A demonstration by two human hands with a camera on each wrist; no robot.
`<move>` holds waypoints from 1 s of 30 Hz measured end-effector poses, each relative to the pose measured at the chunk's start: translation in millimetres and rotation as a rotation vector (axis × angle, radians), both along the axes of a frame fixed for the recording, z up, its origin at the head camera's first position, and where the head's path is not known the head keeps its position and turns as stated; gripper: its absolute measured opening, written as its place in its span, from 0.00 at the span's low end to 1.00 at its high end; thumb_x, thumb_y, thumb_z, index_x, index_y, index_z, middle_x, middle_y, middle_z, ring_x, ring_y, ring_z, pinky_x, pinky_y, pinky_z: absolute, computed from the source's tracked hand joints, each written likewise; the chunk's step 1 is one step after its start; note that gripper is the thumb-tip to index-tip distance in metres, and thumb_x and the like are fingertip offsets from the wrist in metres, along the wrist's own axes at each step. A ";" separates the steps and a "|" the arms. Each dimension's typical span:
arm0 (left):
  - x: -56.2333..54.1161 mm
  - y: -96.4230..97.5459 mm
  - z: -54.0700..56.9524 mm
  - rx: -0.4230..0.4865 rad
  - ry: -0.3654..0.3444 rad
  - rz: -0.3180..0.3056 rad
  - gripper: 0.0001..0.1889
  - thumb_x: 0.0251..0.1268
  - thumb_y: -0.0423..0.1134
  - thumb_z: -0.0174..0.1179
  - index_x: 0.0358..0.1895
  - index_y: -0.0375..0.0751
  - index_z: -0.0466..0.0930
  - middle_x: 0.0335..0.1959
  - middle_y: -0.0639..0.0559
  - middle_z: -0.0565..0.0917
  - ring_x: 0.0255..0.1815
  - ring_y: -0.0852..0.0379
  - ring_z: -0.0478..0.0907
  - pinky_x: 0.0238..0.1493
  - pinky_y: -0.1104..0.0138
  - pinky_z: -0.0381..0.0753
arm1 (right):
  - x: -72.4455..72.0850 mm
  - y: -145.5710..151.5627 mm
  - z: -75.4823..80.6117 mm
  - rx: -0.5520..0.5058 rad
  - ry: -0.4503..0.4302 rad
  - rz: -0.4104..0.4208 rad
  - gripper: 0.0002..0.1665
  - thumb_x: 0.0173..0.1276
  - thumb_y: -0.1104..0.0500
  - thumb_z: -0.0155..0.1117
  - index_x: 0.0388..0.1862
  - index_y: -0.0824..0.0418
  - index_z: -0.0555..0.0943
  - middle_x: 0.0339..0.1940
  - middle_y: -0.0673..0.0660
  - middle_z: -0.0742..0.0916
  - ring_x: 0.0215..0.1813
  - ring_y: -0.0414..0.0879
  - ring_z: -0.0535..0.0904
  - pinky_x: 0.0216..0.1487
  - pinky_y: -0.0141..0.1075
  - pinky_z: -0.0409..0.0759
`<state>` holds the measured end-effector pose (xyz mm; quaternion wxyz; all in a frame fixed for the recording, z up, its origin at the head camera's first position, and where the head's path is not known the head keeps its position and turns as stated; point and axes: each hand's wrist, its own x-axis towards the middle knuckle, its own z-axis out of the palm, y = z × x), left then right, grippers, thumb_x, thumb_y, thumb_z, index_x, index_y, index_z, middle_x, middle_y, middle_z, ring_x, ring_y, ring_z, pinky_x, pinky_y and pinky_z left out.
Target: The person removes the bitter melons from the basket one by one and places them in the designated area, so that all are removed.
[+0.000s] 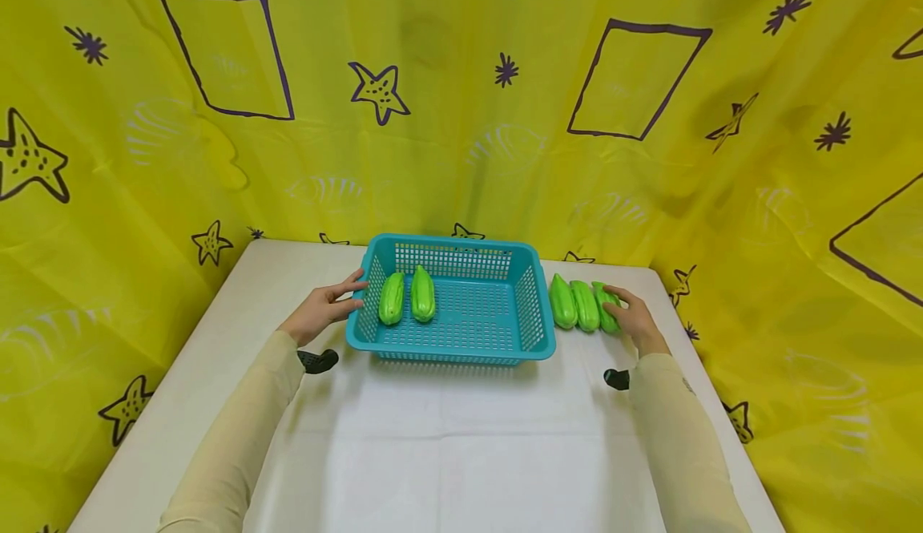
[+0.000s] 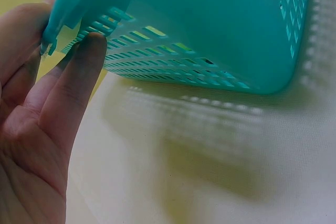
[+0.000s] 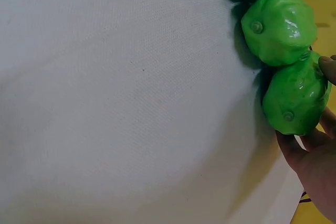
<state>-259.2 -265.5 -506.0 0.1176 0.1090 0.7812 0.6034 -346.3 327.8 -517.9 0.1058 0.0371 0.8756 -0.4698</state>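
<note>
Head cam: white tbl, yellow print curtain; L hand holds basket rim, R hand grips gourd.

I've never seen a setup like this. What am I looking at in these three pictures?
There is no machine here, just a person's bare left hand and right hand. The wide picture is taken from the person's head, the two close ones from each wrist. On a white surface sits a teal basket with two green gourd-like pieces inside; three more lie in a row to its right. The left hand holds the basket's left rim; the right grips the row's outermost piece.
</note>
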 end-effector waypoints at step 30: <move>0.1 0.2 -2.7 0.034 -0.005 0.001 0.31 0.72 0.43 0.57 0.74 0.37 0.61 0.79 0.61 0.48 0.76 0.40 0.54 0.69 0.44 0.64 | -12.0 -54.1 59.6 -0.315 0.196 -0.422 0.33 0.76 0.49 0.53 0.77 0.51 0.63 0.77 0.56 0.63 0.74 0.54 0.61 0.72 0.46 0.65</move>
